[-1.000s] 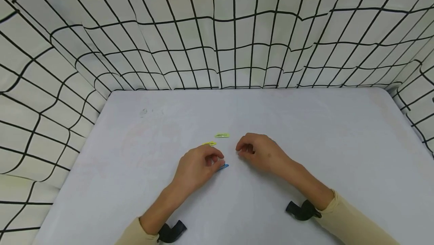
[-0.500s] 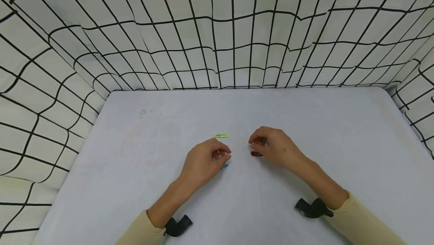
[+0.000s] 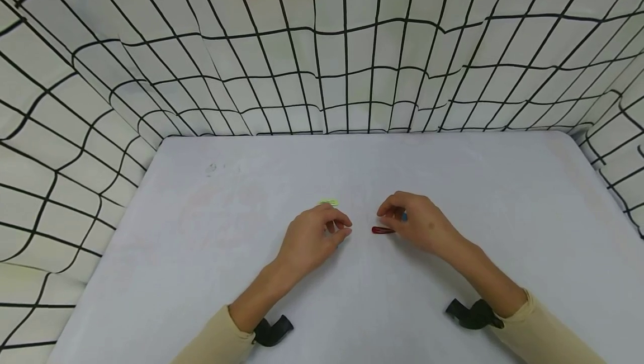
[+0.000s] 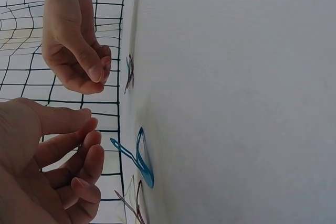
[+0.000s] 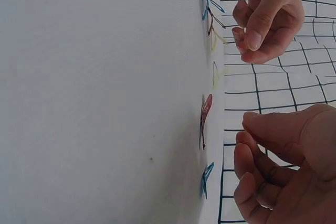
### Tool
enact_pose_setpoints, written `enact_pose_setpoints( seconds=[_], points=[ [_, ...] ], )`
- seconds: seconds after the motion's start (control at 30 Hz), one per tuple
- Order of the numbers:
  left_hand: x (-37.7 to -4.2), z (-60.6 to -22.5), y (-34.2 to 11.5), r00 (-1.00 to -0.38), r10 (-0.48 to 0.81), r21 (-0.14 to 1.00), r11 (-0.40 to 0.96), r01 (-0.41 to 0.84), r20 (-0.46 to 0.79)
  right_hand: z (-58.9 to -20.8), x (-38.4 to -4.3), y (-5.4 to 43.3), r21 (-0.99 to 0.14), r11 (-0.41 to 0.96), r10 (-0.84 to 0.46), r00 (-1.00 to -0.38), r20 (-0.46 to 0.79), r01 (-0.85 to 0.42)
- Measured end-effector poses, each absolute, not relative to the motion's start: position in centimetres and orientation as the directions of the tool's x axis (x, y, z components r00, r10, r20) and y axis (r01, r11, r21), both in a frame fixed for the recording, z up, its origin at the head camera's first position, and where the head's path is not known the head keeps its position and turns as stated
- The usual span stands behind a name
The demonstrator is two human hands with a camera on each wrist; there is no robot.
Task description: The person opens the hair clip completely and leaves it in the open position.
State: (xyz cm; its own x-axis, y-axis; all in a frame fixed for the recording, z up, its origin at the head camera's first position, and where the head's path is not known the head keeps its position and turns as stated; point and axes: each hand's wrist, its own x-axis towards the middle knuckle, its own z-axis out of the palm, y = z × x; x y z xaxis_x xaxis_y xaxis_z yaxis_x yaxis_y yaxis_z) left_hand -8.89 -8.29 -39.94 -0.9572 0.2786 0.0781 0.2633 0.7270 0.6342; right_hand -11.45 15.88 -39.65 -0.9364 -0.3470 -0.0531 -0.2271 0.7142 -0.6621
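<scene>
My left hand (image 3: pixel 314 238) hovers low over the table with its fingers loosely bent and nothing between them. In the left wrist view, a blue snap hair clip (image 4: pixel 144 167) stands with its arms spread just beyond that hand, and a dark red clip (image 4: pixel 137 208) lies farther along. A yellow-green clip (image 3: pixel 329 202) lies behind the left hand. My right hand (image 3: pixel 420 221), likewise holding nothing, hangs above a red hair clip (image 3: pixel 383 230). Through the gap in its fingers, a second blue clip (image 3: pixel 405 216) shows; the right wrist view has this blue clip (image 5: pixel 207 181) beside the red one.
A white-covered table (image 3: pixel 201 252) spreads under both hands. Black-and-white grid cloth (image 3: pixel 347 51) hangs at the back and sides. Another yellow clip (image 5: pixel 214 39) lies on the left hand's side. A black wrist camera (image 3: pixel 473 315) sits under each forearm.
Both hands have shifted to the right. The red clip has come into view beneath the right hand, while the left hand now covers the front blue clip and one yellow clip in the head view.
</scene>
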Motion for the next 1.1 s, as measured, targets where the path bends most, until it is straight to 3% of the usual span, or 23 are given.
enact_pose_setpoints(
  seconds=[1.1],
  points=[
    [-9.2,-40.4,-5.7,-0.926,0.378,0.606,0.74,0.291,-0.018,-40.8,-10.2,17.5,-0.599,0.758,-0.366,-0.929,-0.06,-0.26]
  ],
)
